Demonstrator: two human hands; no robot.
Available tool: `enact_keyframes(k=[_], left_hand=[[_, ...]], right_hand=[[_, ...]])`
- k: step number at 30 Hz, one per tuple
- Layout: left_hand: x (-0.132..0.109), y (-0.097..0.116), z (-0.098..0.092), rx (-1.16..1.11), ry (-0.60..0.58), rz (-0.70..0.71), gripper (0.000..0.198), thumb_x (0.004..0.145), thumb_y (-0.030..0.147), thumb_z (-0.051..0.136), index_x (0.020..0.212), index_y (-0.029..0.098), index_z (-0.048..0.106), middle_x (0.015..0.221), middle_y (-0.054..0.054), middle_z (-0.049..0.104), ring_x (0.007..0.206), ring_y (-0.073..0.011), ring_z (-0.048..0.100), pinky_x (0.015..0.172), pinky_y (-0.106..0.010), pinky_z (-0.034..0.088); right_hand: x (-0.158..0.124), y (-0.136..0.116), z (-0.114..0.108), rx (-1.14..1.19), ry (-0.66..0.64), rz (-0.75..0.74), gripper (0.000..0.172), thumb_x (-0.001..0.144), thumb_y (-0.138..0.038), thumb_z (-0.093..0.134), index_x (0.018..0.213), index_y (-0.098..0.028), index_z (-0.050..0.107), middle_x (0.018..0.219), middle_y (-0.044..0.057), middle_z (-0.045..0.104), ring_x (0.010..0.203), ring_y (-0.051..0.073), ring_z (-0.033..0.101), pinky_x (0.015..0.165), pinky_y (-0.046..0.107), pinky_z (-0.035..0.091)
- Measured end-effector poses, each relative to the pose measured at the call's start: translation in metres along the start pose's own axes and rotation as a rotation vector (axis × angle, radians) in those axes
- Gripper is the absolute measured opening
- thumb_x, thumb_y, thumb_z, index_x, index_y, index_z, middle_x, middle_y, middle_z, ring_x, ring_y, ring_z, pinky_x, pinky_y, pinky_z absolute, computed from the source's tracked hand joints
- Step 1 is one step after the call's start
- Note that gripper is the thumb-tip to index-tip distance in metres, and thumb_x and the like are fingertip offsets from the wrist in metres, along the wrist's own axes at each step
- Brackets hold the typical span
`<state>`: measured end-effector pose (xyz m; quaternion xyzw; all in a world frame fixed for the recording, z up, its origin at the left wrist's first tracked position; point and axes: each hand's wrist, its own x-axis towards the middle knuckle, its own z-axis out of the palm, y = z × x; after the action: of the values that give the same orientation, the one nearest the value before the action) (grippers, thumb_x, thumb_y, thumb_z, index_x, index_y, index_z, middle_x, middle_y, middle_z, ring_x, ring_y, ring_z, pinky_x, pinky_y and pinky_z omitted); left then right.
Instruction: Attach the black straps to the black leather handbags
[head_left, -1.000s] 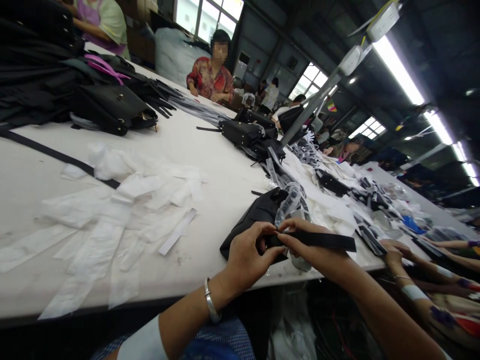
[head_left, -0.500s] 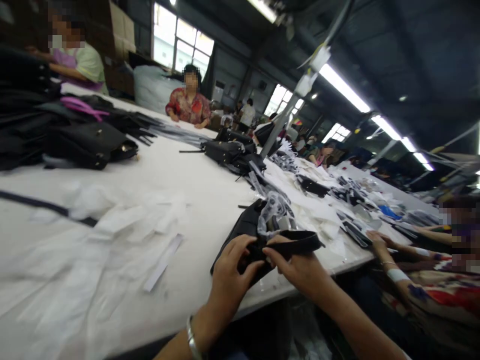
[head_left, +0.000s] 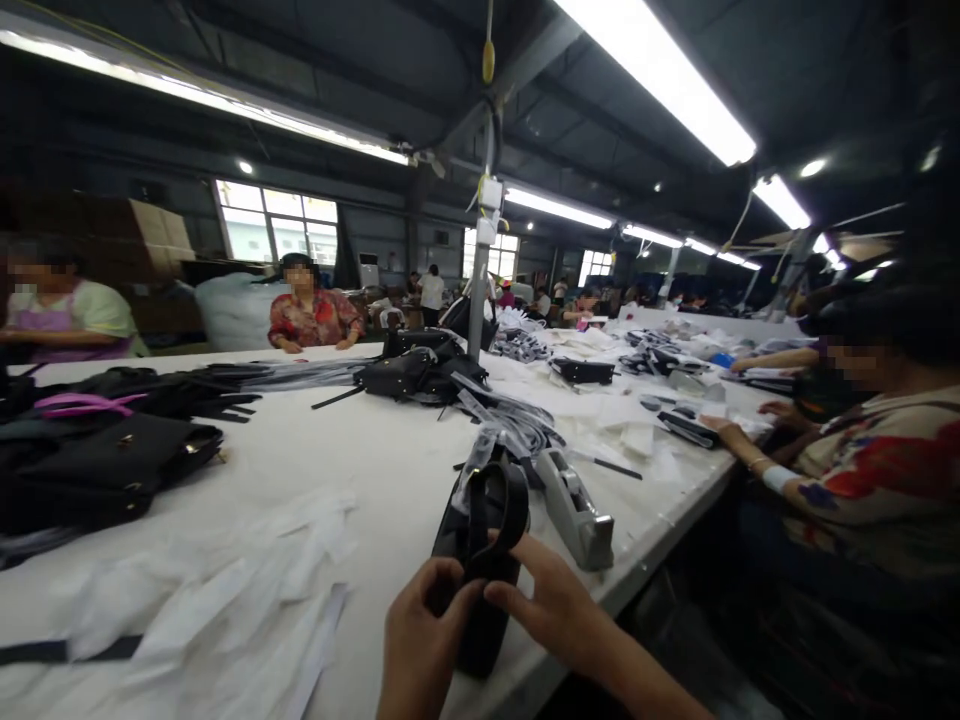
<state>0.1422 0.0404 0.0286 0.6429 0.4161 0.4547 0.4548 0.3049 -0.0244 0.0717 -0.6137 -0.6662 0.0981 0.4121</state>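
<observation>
Near the table's front edge lies a black bag (head_left: 484, 635), with a black strap (head_left: 516, 505) standing up from it in a loop. My left hand (head_left: 424, 625) is closed at the left of the bag, thumb and forefinger pinched at the strap's base. From the other side my right hand (head_left: 551, 595) closes its fingers on the same strap. The fingertips of both hands nearly meet, and the exact spot they grip is partly hidden. Clear plastic wrap (head_left: 480, 455) lies just behind the loop. A grey tape dispenser (head_left: 576, 515) stands right of the bag.
White tissue paper (head_left: 225, 590) covers the left front of the white table (head_left: 375, 470). Black bags (head_left: 127, 455) lie at left, and more bags (head_left: 416, 370) around a metal post (head_left: 477, 310). A co-worker (head_left: 862, 450) sits at right; another person (head_left: 311, 310) is across the table.
The view has levelled and turned. The strap, held out to the right before, now loops upward over the bag. The tape dispenser shows plainly now.
</observation>
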Motion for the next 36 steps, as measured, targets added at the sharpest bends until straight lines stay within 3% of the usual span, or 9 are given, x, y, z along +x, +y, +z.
enact_keyframes(k=[3,6,11,13,15,21,26,31,36], left_hand=[[-0.003,0.004,-0.001,-0.107,-0.091,-0.066,0.031,0.075,0.045,0.075,0.072,0.016,0.064,0.065,0.000,0.064,0.062,-0.0157,0.060,0.057,-0.022,0.046],[-0.007,0.001,-0.001,-0.128,-0.081,-0.102,0.027,0.075,0.039,0.076,0.074,0.014,0.065,0.067,-0.001,0.065,0.063,-0.0148,0.058,0.059,-0.022,0.045],[-0.009,-0.009,-0.007,-0.223,-0.098,-0.124,0.026,0.075,0.038,0.076,0.078,0.013,0.069,0.070,-0.002,0.067,0.067,-0.0162,0.060,0.063,-0.024,0.046],[-0.008,-0.009,-0.009,-0.220,-0.152,-0.111,0.028,0.076,0.040,0.074,0.081,0.013,0.071,0.071,-0.003,0.068,0.067,-0.0175,0.061,0.062,-0.025,0.047],[-0.008,-0.005,-0.010,-0.185,-0.187,-0.083,0.029,0.080,0.041,0.070,0.083,0.013,0.073,0.074,-0.005,0.070,0.069,-0.0186,0.061,0.063,-0.026,0.047],[-0.007,0.001,-0.007,0.013,-0.138,0.060,0.026,0.085,0.036,0.060,0.070,0.016,0.068,0.073,-0.003,0.063,0.071,-0.0178,0.057,0.065,-0.026,0.042],[-0.015,-0.020,-0.010,0.201,-0.152,0.056,0.023,0.085,0.032,0.061,0.068,0.018,0.067,0.071,-0.002,0.060,0.068,-0.0167,0.054,0.063,-0.027,0.038],[-0.040,-0.054,-0.019,0.328,-0.231,-0.069,0.020,0.082,0.029,0.063,0.068,0.017,0.071,0.071,-0.004,0.066,0.067,-0.0192,0.060,0.061,-0.027,0.040],[-0.050,-0.067,-0.030,0.389,-0.313,-0.126,0.022,0.084,0.030,0.062,0.072,0.017,0.075,0.073,-0.004,0.069,0.071,-0.0204,0.064,0.065,-0.028,0.043]], right_hand=[[0.010,-0.006,0.001,0.334,-0.154,0.059,0.029,0.089,-0.043,0.063,0.108,-0.023,0.071,0.112,0.008,0.075,0.105,0.029,0.070,0.096,0.041,0.055],[0.020,-0.014,0.004,0.507,-0.197,0.095,0.039,0.090,-0.049,0.062,0.115,-0.020,0.068,0.118,0.010,0.073,0.111,0.027,0.068,0.100,0.041,0.053],[0.027,-0.014,0.002,0.959,-0.354,0.178,0.065,0.073,-0.036,0.084,0.131,-0.021,0.058,0.119,0.010,0.072,0.108,0.024,0.069,0.096,0.038,0.054],[0.030,-0.007,-0.003,1.098,-0.477,0.194,0.065,0.073,-0.032,0.084,0.132,-0.021,0.059,0.124,0.012,0.070,0.110,0.024,0.068,0.097,0.037,0.053],[0.033,-0.002,-0.009,1.166,-0.518,0.230,0.064,0.073,-0.033,0.084,0.131,-0.020,0.061,0.127,0.013,0.069,0.112,0.025,0.067,0.098,0.037,0.052],[0.039,-0.019,-0.006,1.098,-0.186,0.377,0.037,0.068,-0.038,0.087,0.096,-0.015,0.078,0.083,0.007,0.079,0.079,0.022,0.074,0.083,0.036,0.057],[0.050,-0.018,0.003,1.130,0.094,0.431,0.034,0.065,-0.044,0.086,0.086,-0.019,0.077,0.079,0.005,0.078,0.079,0.022,0.074,0.077,0.034,0.058],[0.060,-0.004,0.003,1.142,0.184,0.465,0.037,0.058,-0.043,0.089,0.079,-0.017,0.075,0.080,0.008,0.079,0.086,0.028,0.076,0.077,0.037,0.060],[0.064,0.001,0.006,1.123,0.201,0.465,0.032,0.061,-0.041,0.088,0.077,-0.018,0.074,0.081,0.008,0.079,0.086,0.026,0.076,0.080,0.037,0.061]])
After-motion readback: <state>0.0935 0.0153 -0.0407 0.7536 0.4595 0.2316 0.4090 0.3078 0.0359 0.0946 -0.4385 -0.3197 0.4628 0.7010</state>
